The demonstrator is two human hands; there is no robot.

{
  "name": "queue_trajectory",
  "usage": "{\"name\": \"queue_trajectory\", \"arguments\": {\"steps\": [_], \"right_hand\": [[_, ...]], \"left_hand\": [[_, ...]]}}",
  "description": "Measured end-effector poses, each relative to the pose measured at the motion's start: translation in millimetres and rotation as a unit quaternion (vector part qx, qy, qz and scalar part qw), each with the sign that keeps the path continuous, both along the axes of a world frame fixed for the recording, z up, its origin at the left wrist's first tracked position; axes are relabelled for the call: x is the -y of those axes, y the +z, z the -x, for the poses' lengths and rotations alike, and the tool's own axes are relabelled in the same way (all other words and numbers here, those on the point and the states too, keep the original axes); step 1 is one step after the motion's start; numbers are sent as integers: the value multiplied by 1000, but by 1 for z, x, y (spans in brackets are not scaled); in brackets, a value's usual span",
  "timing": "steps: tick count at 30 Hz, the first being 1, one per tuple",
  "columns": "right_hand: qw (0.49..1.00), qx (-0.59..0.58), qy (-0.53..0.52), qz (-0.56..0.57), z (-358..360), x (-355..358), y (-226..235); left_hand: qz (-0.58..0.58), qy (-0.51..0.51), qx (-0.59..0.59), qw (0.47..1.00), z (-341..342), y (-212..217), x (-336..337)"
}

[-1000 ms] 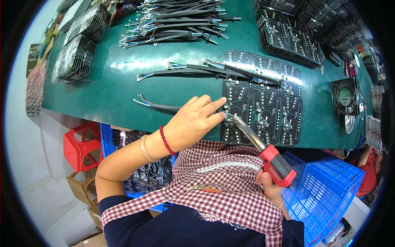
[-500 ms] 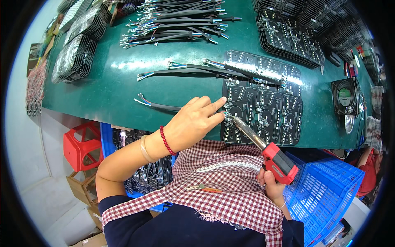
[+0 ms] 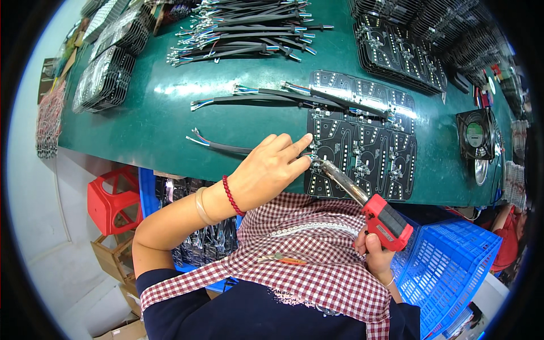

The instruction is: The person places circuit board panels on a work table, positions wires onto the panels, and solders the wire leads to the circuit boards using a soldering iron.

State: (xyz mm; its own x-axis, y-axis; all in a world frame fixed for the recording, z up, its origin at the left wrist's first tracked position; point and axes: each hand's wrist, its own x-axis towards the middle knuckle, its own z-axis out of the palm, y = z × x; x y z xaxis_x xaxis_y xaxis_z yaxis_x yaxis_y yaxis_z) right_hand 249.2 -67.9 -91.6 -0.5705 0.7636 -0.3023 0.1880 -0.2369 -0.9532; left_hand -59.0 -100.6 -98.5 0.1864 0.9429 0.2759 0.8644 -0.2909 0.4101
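1. Green covered the whole surface [image 3: 153,122], and on it, near its front edge, lay a black circuit panel [image 3: 362,153] made of several curved boards joined side by side.
2. The left hand [image 3: 266,173] rested at the panel's left edge, its fingers [image 3: 294,144] stretched out and pressing a thin grey cable [image 3: 226,147] whose coloured wire ends met the panel; the grip was flat and apart rather than closed round anything.
3. The right hand [image 3: 375,252] was clamped on the red handle of a soldering iron [image 3: 368,201], held below the front edge of the surface.
4. The iron's metal barrel slanted up and left, its tip touching the panel just beside the left fingertips.
5. A red bead bracelet [image 3: 231,195] and a pale bangle [image 3: 202,207] sat on the left wrist.
6. Further back on the surface, a bundle of black cables with coloured ends [image 3: 249,25] lay in a loose heap, and a few more cables [image 3: 272,97] lay just behind the panel.
7. Stacks of black boards [image 3: 396,45] stood at the far right, and other stacks [image 3: 105,76] at the far left.
8. A small black fan [image 3: 475,133] sat to the right of the panel.
9. A blue plastic crate [image 3: 453,266] stood below the surface on the right, a red stool [image 3: 110,195] on the left.
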Motion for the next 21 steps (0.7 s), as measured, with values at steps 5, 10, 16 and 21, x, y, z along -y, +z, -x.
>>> {"name": "queue_trajectory", "arguments": {"steps": [5, 10, 16, 21], "right_hand": [[998, -42, -50, 13, 3, -7, 12], [995, -61, -76, -20, 0, -13, 11], [985, -105, -133, -36, 0, -21, 19], [983, -116, -133, -40, 1, -23, 21]], "left_hand": [[-4, 0, -2, 1000, 0, 1, 0], [29, 18, -31, 999, -3, 7, 4], [-32, 120, -17, 992, 52, 20, -36], [-95, 211, -59, 971, 163, -5, -74]]}}
